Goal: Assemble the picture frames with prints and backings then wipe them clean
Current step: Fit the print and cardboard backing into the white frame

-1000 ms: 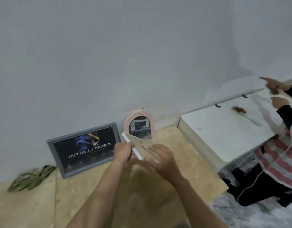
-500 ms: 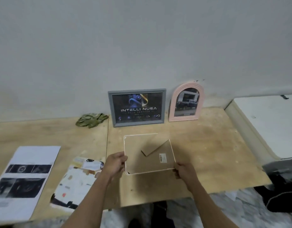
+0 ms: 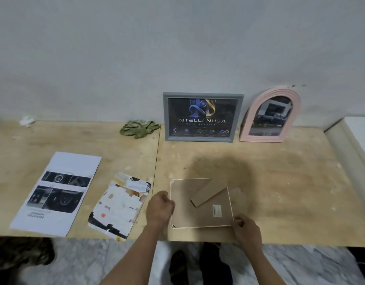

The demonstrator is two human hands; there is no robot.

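Observation:
A white-edged picture frame (image 3: 183,210) lies face down near the table's front edge, its brown backing and folded-out cardboard stand (image 3: 208,194) facing up. My left hand (image 3: 160,208) grips its left edge with curled fingers. My right hand (image 3: 246,229) pinches its near right corner. A grey frame (image 3: 203,117) with a dark print and a pink arched frame (image 3: 269,118) lean upright against the wall. A green cloth (image 3: 139,128) lies crumpled left of the grey frame. Two loose prints, a white sheet (image 3: 58,194) and a colourful one (image 3: 120,204), lie flat to the left.
The wooden table (image 3: 280,182) runs along a grey wall. A white cabinet top (image 3: 358,136) borders it on the right. A small white object (image 3: 27,120) sits at the far left by the wall. Marble floor and my feet show below the front edge.
The view swung left from the right side of the table. The frame went from held up in the air to lying face down on the table, both hands still on its edges.

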